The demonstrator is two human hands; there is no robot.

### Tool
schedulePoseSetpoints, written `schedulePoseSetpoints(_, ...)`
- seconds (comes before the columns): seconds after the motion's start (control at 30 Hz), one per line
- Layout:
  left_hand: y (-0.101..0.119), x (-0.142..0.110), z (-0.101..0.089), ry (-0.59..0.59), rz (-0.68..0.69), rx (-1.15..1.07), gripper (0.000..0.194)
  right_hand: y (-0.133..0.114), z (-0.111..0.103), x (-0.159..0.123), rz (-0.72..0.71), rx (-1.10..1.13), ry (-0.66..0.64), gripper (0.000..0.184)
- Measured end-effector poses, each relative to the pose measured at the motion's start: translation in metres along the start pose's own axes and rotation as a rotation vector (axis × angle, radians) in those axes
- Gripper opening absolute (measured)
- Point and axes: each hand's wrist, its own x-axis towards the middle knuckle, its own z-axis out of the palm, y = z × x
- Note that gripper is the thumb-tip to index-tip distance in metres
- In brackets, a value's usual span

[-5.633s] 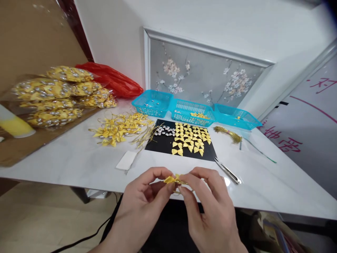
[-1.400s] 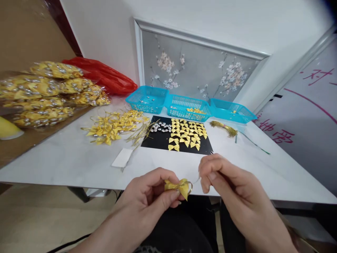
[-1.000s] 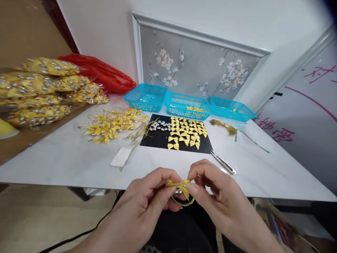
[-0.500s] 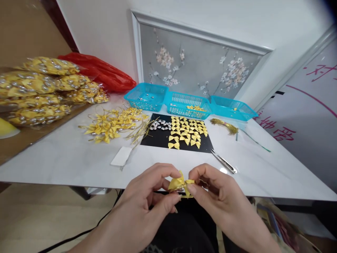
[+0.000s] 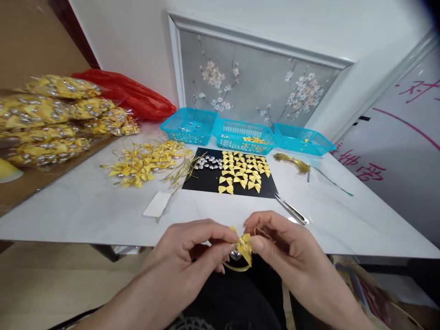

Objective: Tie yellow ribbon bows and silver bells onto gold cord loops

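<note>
Between my hands, just off the table's front edge, is a yellow ribbon bow [image 5: 244, 247] with a silvery bead [image 5: 235, 255] beside it and a thin yellow strand looping below. My left hand [image 5: 195, 256] pinches the bow's left side between thumb and fingertips. Thumb and forefinger of my right hand [image 5: 288, 256] close on its right side, where a thin gold cord also shows among the fingers. Beyond them, a black mat [image 5: 202, 182] carries rows of yellow bows [image 5: 240, 168] and a cluster of silver beads [image 5: 208, 162].
Thread snips [image 5: 292, 210] lie right of the mat, below a gold cord bundle [image 5: 292, 162]. Yellow ribbon flowers [image 5: 140, 162] and a white card [image 5: 157, 204] are at left. Blue baskets [image 5: 192, 137] line the back, near a red bag [image 5: 127, 96] and bagged yellow flowers [image 5: 44, 110].
The bow has turned, its right loop now pointing down and the bead showing more. My left fingertips have closed into a pinch on it. The yellow strand beneath forms a wider loop.
</note>
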Motion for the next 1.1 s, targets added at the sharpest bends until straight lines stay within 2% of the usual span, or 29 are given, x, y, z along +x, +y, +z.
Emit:
schedulePoseSetpoints(0.17,-0.004,-0.001,0.000,0.033,0.080,0.007,0.021,0.002,0.001,-0.007,-0.248,-0.214,0.147,0.007)
schedulePoseSetpoints(0.27,-0.005,-0.002,0.000,0.080,0.106,0.039,0.021,0.005,0.005,-0.009,-0.338,-0.349,0.192,0.010)
schedulePoseSetpoints(0.37,-0.003,-0.001,0.000,0.099,0.091,0.045,0.020,0.007,0.011,-0.008,-0.358,-0.450,0.219,0.011)
schedulePoseSetpoints(0.6,-0.006,-0.001,0.003,0.142,0.024,0.028,0.015,0.011,0.018,-0.004,-0.402,-0.452,0.235,0.016)
schedulePoseSetpoints(0.73,-0.005,-0.001,0.002,0.122,0.071,0.058,0.017,0.015,0.017,-0.005,-0.466,-0.597,0.222,0.018)
schedulePoseSetpoints(0.87,-0.005,0.002,0.000,0.068,0.123,0.077,0.022,0.016,0.014,-0.005,-0.597,-0.757,0.207,0.022)
schedulePoseSetpoints(0.97,-0.007,0.002,0.000,0.052,0.139,0.106,0.024,0.013,0.013,-0.005,-0.654,-0.796,0.198,0.021)
schedulePoseSetpoints(1.1,-0.007,-0.001,-0.001,0.021,0.144,0.145,0.024,0.009,0.013,-0.006,-0.573,-0.687,0.134,0.023)
